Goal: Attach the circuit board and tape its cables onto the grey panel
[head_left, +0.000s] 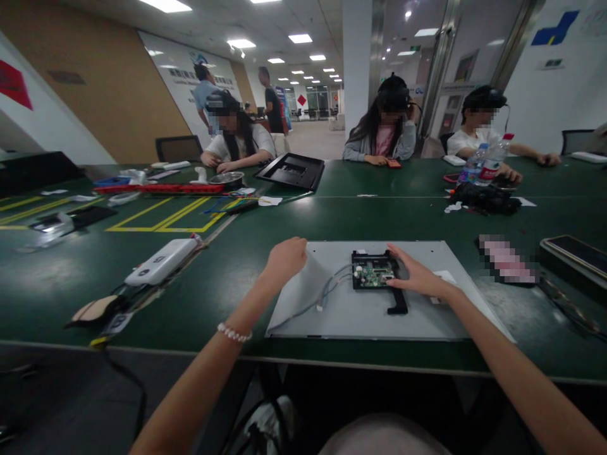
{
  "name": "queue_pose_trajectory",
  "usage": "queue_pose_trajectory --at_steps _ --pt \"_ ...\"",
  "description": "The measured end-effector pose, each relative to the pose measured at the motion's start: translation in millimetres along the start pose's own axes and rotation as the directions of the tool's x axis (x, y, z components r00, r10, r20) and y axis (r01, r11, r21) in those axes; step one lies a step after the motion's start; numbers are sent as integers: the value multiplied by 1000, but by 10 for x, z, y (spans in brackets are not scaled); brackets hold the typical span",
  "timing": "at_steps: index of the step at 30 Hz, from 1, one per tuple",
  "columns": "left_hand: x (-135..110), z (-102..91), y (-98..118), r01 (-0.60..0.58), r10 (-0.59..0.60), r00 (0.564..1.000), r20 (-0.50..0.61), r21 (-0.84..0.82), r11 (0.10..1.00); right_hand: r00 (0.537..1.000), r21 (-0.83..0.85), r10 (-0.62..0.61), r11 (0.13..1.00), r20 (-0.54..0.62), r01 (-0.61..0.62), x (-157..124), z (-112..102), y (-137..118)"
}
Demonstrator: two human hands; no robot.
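Note:
A flat light-grey panel lies on the green table in front of me. On it sits a black plastic bracket holding a green circuit board, with thin grey-blue cables running to the left. My right hand grips the bracket's right side, thumb at the near side of the board and fingers at the far side. My left hand is closed at the panel's far left corner. Its curled fingertips are hidden, so I cannot tell whether they hold the panel's edge.
A white power bank with cables lies to the left. At the right are a phone and a dark case. Across the table are a black monitor cover, a metal bowl, plastic bottles and several seated people.

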State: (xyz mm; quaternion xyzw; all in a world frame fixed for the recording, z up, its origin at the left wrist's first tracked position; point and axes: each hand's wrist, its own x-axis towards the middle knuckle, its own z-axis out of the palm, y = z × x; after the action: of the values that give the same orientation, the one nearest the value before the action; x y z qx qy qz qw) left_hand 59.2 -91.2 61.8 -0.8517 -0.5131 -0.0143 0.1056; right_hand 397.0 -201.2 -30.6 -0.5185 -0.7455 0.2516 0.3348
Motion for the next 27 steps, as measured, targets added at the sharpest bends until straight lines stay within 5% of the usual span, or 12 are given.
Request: queue_pose_trajectory --at_steps 5,9,22,27 --pt "-580 -245 651 -110 109 994 -22 -37 993 1000 2 6 1000 8 -6 -12 -21 -44" --pt "-806 -218 915 -155 155 988 -12 -41 987 1000 11 0 1000 8 0 -3 -24 -23" --pt "-822 -5 1033 -150 147 988 -42 -71 986 1000 -18 -21 1000 2 21 2 -22 -19" --pt "-850 -33 1032 -42 28 996 -87 -164 986 1000 -17 -24 1000 3 24 1 -20 6"
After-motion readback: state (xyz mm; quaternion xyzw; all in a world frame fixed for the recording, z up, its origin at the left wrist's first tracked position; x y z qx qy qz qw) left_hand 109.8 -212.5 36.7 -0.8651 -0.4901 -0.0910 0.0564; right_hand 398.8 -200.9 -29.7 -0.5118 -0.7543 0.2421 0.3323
